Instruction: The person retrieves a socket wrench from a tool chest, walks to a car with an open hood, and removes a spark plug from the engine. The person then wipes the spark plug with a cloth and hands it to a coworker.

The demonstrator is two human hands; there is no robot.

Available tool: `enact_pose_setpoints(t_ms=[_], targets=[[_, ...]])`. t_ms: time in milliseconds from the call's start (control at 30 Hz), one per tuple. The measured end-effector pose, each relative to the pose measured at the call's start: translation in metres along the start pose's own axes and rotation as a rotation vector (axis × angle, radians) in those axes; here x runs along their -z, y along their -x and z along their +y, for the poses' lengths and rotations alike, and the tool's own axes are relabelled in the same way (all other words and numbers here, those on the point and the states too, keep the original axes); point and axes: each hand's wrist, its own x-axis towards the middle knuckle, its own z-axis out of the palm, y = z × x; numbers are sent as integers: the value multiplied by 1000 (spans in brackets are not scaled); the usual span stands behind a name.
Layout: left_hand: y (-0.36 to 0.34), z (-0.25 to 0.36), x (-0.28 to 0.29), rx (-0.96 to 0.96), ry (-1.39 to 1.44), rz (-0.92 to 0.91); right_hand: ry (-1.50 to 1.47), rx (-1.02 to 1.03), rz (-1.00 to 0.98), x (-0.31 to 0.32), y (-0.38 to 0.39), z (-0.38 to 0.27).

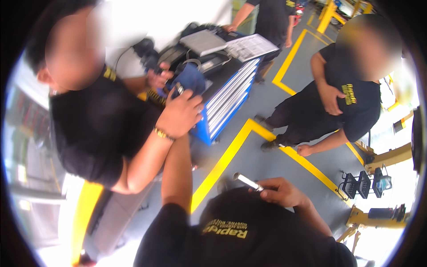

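Note:
My right hand [282, 192], in front of my black shirt, is closed around a short shiny metal cylinder [247, 181] with a rounded end pointing up and left. My left forearm [177, 178] reaches up toward the blue tool chest. Its hand is hidden behind a co-worker's hand [180, 113] that wears a gold band at the wrist, so I cannot see its fingers. That co-worker's hands hold a small dark object with a metallic part [178, 89], and a dark blue cloth-like thing [192, 78] is behind it.
A blue tool chest [231, 100] with silver drawers carries a grey case [203, 42], a printed sheet [251, 46] and dark gear. A second co-worker [329, 95] stands right, another person [271, 22] behind the chest. Yellow floor lines [222, 169] cross the grey floor; black steps [362, 184] stand right.

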Motion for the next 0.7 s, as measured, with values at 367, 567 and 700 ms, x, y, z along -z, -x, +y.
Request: enact_pose_setpoints(t_ms=[367, 567, 700], targets=[[-12, -11, -86, -709, -2946, -1150, -21, 0, 20, -10, -1, 7], [-9, -9, -88, -808, -2916, -1166, -48, -3, 18, -11, -2, 9], [-5, -11, -91, -719, -2913, -1114, -65, 6, 9, -11, -2, 12]])
